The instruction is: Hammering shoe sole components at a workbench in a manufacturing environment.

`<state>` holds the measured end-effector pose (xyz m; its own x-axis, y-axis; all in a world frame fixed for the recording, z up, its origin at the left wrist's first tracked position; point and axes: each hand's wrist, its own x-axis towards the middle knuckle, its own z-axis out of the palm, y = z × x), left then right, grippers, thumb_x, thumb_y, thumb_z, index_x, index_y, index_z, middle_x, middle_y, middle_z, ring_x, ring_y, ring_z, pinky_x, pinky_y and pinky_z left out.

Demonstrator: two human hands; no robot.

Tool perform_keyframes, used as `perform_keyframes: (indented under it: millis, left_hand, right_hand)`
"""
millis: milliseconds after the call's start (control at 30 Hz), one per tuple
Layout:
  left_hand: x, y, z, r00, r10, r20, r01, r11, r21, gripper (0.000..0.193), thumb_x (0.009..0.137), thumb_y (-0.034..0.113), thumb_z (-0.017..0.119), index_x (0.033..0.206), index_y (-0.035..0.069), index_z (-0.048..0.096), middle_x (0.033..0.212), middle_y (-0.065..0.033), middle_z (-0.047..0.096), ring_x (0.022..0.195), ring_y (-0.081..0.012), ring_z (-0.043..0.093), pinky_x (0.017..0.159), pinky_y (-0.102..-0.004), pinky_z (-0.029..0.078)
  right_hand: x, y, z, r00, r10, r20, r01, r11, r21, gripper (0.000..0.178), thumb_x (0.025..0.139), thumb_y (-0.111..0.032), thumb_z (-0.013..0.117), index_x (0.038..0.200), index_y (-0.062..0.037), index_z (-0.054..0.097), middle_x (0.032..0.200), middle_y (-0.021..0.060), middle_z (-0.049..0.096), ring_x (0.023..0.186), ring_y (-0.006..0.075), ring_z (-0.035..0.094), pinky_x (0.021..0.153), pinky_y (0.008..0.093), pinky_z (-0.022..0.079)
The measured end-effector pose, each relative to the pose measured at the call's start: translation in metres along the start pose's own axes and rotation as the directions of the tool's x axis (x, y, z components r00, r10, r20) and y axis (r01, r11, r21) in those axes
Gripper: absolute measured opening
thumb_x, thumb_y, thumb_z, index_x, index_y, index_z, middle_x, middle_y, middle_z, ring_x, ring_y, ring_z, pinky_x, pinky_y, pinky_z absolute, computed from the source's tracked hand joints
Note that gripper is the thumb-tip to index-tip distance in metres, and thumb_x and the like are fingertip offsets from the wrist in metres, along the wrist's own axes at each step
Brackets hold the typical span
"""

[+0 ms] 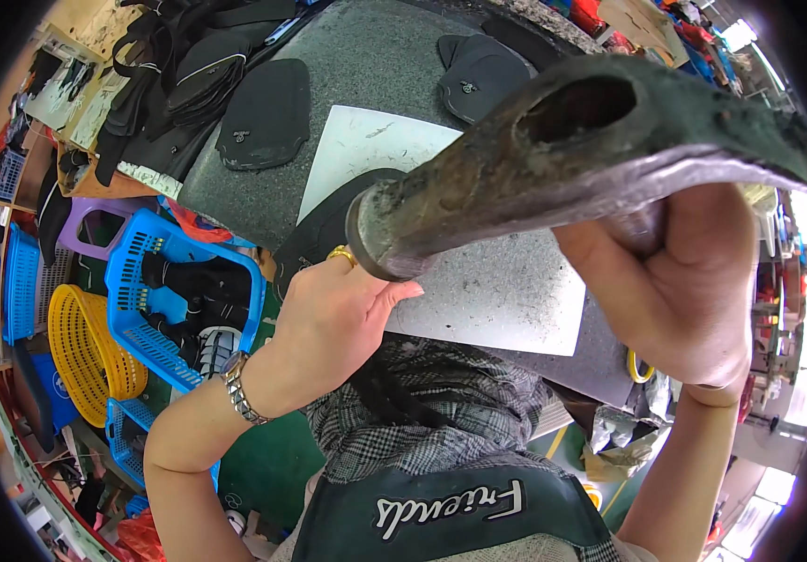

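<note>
Raised close to the camera is a worn metal hammer (478,192), its big head covering much of the work area. My right hand (680,290) is closed round its handle just under the head. My left hand (324,323), with a ring and a wristwatch, is low over the table, fingers curled and thumb pointing right. The hammer's face hides its fingertips and whatever they pinch. Beside that hand a black fabric panel (314,229) lies partly on a scuffed white sheet (516,295), which rests on the dark grey table (366,61).
More black panels (267,112) lie on the table, some with a small metal emblem. Black straps and pieces (192,80) are heaped at the far left. Left of the table stand a blue basket (122,281) with black pieces and a yellow basket (80,351).
</note>
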<state>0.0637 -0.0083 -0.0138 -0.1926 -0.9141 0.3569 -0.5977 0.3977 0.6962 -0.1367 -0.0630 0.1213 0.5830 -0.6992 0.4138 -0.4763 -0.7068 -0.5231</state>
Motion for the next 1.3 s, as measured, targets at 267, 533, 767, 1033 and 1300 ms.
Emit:
perform_keyframes:
  millis: [267, 533, 767, 1033, 1300]
  left_hand:
    - [0.012, -0.012, -0.002, 0.954, -0.28, 0.103, 0.297, 0.867, -0.399, 0.011, 0.084, 0.0, 0.064, 0.094, 0.0, 0.061, 0.074, -0.0127, 0.067, 0.068, -0.0142, 0.067, 0.06, -0.0236, 0.049]
    - [0.014, -0.004, 0.006, 0.992, 0.121, -0.021, -0.118, 0.987, 0.106, 0.012, 0.08, 0.001, 0.067, 0.09, 0.0, 0.06, 0.074, -0.0142, 0.065, 0.064, -0.0221, 0.066, 0.06, -0.0257, 0.05]
    - [0.01, -0.015, 0.005, 0.993, -0.118, 0.008, 0.117, 0.98, -0.163, 0.011, 0.079, 0.001, 0.067, 0.084, -0.001, 0.057, 0.069, -0.0126, 0.059, 0.06, -0.0299, 0.06, 0.054, -0.0316, 0.047]
    - [0.012, -0.011, 0.003, 0.996, -0.084, 0.015, 0.085, 0.966, -0.244, 0.018, 0.077, -0.004, 0.065, 0.094, 0.001, 0.062, 0.077, -0.0134, 0.064, 0.066, -0.0278, 0.064, 0.059, -0.0311, 0.05]
    - [0.018, -0.006, 0.003, 0.966, -0.241, 0.097, 0.259, 0.87, -0.42, 0.009, 0.083, -0.003, 0.067, 0.085, -0.003, 0.058, 0.081, -0.0074, 0.064, 0.072, -0.0138, 0.065, 0.067, -0.0253, 0.054]
  right_hand:
    - [-0.002, 0.017, 0.002, 0.96, -0.169, 0.224, 0.221, 0.946, -0.237, 0.027, 0.075, 0.004, 0.064, 0.102, 0.0007, 0.057, 0.094, 0.0106, 0.059, 0.077, 0.027, 0.059, 0.069, 0.0346, 0.047]
    - [0.005, 0.009, -0.006, 0.959, -0.076, 0.273, 0.163, 0.936, -0.312, 0.031, 0.078, 0.002, 0.065, 0.107, 0.0005, 0.057, 0.091, 0.0138, 0.055, 0.064, 0.0209, 0.056, 0.064, 0.0337, 0.046]
    - [0.004, 0.025, 0.001, 0.992, -0.1, -0.073, 0.087, 0.983, -0.16, 0.03, 0.08, 0.007, 0.061, 0.109, 0.0013, 0.055, 0.081, 0.0049, 0.056, 0.062, 0.0049, 0.05, 0.054, 0.0221, 0.041]
    - [0.022, 0.01, -0.007, 0.96, -0.055, 0.274, 0.089, 0.989, -0.115, 0.027, 0.079, 0.008, 0.061, 0.106, 0.0013, 0.059, 0.089, 0.0042, 0.059, 0.081, 0.0098, 0.054, 0.069, 0.0251, 0.046]
    - [0.01, 0.012, -0.01, 0.998, 0.016, 0.065, -0.011, 0.997, -0.081, 0.026, 0.079, 0.005, 0.066, 0.104, 0.0, 0.061, 0.093, 0.0054, 0.063, 0.078, 0.0094, 0.057, 0.069, 0.0225, 0.046]
